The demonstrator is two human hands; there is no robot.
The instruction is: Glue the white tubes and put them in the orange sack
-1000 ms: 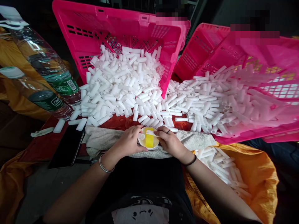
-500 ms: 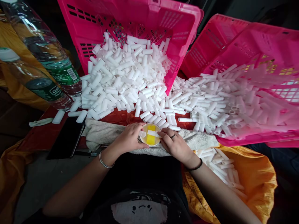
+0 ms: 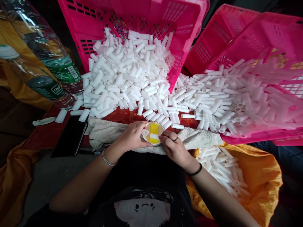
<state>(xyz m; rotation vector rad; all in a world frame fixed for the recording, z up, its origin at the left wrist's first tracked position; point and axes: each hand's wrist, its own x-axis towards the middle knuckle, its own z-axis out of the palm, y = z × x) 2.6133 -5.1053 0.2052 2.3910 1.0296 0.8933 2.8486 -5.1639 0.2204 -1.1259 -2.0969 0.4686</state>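
Between my hands sits a small round white dish [image 3: 162, 128] with a yellow sponge-like piece [image 3: 154, 128] in it. My left hand [image 3: 135, 136] is curled at the dish's left side and pinches a short white tube [image 3: 145, 132], one open end facing the dish. From the right, my right hand [image 3: 174, 146] grips another white tube [image 3: 154, 136], whose free end lies over the yellow piece; I cannot tell whether it touches. A grey-white towel [image 3: 107, 130] lies beneath the dish and both hands.
Heaped white tubes [image 3: 125, 74] spill from a tipped pink crate [image 3: 182, 34]; more lie by another pink crate [image 3: 236, 41] at right. An orange sack [image 3: 262, 170] below right holds tubes. A black phone [image 3: 69, 137] and water bottles [image 3: 56, 91] stand or lie left.
The tube in my right hand has shifted a little down over the yellow piece. The whole view has tilted slightly; both hands keep their grips.
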